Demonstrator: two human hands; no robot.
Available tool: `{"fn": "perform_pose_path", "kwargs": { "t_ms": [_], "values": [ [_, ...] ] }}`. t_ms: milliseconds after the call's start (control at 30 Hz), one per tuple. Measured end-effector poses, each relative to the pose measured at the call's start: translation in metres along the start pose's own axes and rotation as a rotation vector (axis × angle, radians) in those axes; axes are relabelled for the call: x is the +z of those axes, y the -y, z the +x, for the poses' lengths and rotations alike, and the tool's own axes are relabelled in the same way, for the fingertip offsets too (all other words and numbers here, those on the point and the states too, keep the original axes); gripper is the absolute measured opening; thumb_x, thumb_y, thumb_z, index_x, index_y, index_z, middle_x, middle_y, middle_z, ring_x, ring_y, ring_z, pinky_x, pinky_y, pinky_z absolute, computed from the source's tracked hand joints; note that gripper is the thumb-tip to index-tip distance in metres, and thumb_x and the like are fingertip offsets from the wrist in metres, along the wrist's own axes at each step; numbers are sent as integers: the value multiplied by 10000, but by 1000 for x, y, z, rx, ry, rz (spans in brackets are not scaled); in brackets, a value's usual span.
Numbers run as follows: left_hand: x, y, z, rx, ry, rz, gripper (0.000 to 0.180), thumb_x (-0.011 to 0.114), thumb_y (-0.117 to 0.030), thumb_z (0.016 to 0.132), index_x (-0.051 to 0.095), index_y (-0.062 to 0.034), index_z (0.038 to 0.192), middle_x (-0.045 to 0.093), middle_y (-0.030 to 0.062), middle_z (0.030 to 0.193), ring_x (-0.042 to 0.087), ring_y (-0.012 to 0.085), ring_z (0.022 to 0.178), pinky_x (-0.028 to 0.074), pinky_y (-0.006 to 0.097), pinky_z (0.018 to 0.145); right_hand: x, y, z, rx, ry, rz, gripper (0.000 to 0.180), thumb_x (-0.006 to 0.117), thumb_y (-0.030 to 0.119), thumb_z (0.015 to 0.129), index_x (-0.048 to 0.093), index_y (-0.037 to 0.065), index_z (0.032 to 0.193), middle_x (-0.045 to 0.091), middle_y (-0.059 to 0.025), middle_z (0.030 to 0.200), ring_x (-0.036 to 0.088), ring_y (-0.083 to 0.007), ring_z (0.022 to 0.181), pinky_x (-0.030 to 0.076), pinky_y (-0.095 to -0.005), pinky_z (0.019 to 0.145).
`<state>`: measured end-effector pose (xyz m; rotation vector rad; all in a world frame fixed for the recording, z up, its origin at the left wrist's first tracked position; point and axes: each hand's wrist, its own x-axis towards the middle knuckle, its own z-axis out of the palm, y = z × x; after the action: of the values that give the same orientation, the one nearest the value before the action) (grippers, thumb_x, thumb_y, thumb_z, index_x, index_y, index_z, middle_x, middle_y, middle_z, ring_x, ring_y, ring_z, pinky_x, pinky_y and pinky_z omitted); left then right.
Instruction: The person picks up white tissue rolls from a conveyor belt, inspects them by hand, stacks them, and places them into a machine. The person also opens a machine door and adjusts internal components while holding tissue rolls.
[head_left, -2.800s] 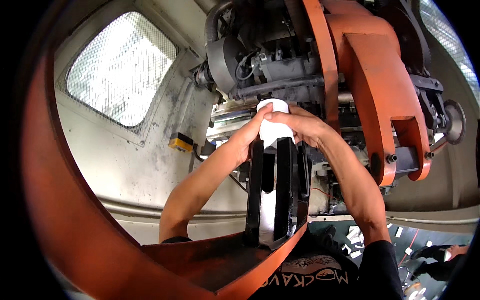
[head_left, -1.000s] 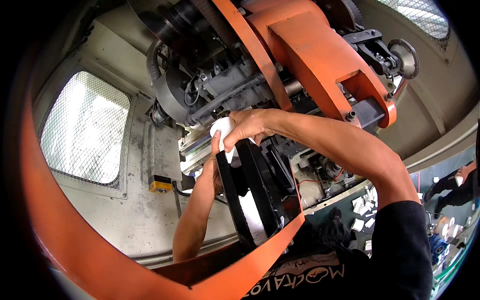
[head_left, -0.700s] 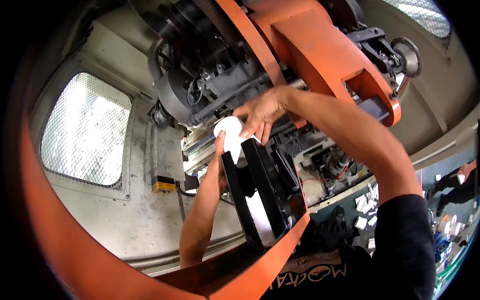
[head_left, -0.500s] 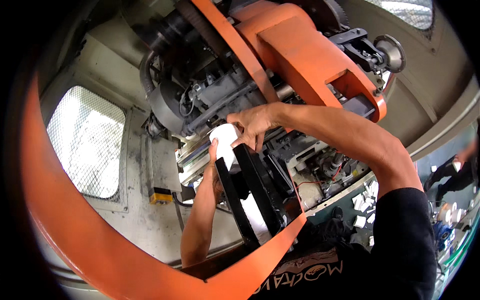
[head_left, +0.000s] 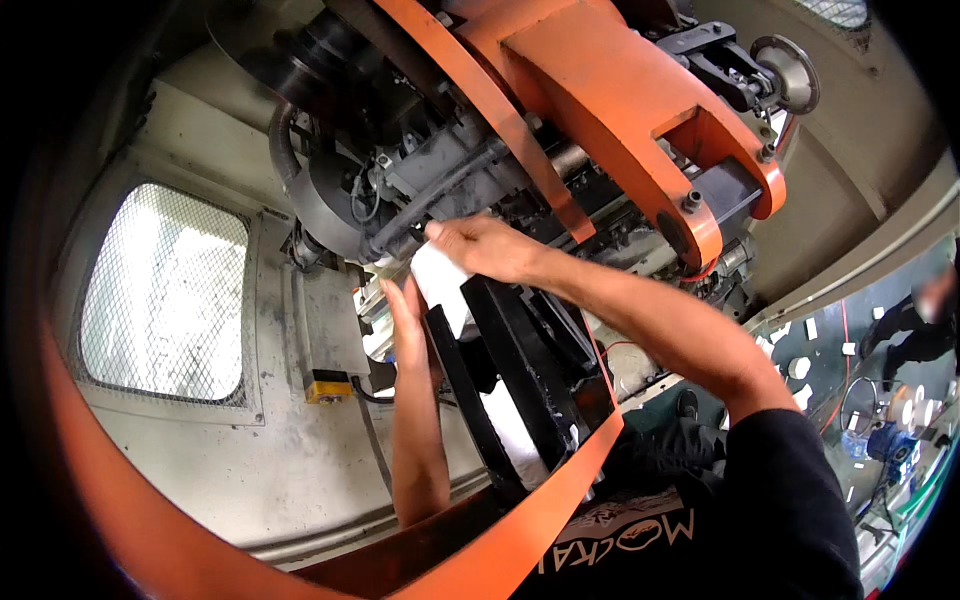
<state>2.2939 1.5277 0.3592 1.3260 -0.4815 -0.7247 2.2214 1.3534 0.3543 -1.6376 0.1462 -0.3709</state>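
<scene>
A long white roll [head_left: 436, 275] sticks out of the far end of a black metal trough [head_left: 520, 375]. More white [head_left: 512, 435] shows between the trough's walls lower down. My right hand [head_left: 485, 248] is closed over the roll's upper end, thumb on top; its other fingers are partly hidden. My left hand [head_left: 408, 325] lies along the roll's left side, fingers stretched out and the palm close to the roll and trough wall. Whether the left fingertips press on the roll is hard to tell.
An orange curved guard [head_left: 150, 480] sweeps round the left and front. Above my hands sits an orange machine arm [head_left: 610, 110] among dark shafts and pipes. A mesh window [head_left: 165, 295] is at left. White offcuts [head_left: 798, 368] litter the floor at right, where another person [head_left: 915, 325] stands.
My right hand has shifted left over the roll's upper end, its forearm lower. My left fingers have straightened and moved slightly left of the roll. The view has tilted a little.
</scene>
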Motion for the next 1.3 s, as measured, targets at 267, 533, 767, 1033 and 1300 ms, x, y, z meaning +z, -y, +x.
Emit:
{"fn": "perform_pose_path", "kwargs": {
  "t_ms": [267,533,767,1033,1300],
  "values": [
    [3,25,9,75,14,-371,795,395,-629,992,488,28,1430,606,147,1358,606,269,1191,440,380,1080,1,-3,-34,80,-176,122,741,429,607,1020,686,-80,1121,701,-299,1061,669,-402,1107,497,-413,934],
    [-7,37,-2,123,218,-449,790,359,-641,988,520,21,1388,620,143,1333,602,250,1194,441,380,1071,-5,12,-46,12,-150,105,606,447,502,1029,701,-48,1052,690,-313,1004,662,-447,1059,494,-443,922],
    [31,26,-29,97,-227,-412,485,422,-498,1015,627,-57,1017,692,44,933,661,159,849,545,314,789,10,-5,-53,-22,-154,142,517,495,360,1067,689,-115,1007,721,-164,889,618,-153,871,509,-338,835],
    [58,36,-31,149,-315,-488,433,470,-456,1000,659,-77,1088,698,70,1005,654,199,898,536,362,846,-1,-5,-64,-76,-101,51,440,498,344,1032,704,-29,925,689,-227,854,656,-303,868,524,-407,816],
    [136,95,48,129,-108,7,391,501,-424,1008,641,-81,1132,682,82,1043,641,213,914,537,375,846,-28,-47,-202,-286,36,-23,384,668,291,915,647,26,1192,695,-229,1022,660,-402,990,515,-506,847]
  ]
}}
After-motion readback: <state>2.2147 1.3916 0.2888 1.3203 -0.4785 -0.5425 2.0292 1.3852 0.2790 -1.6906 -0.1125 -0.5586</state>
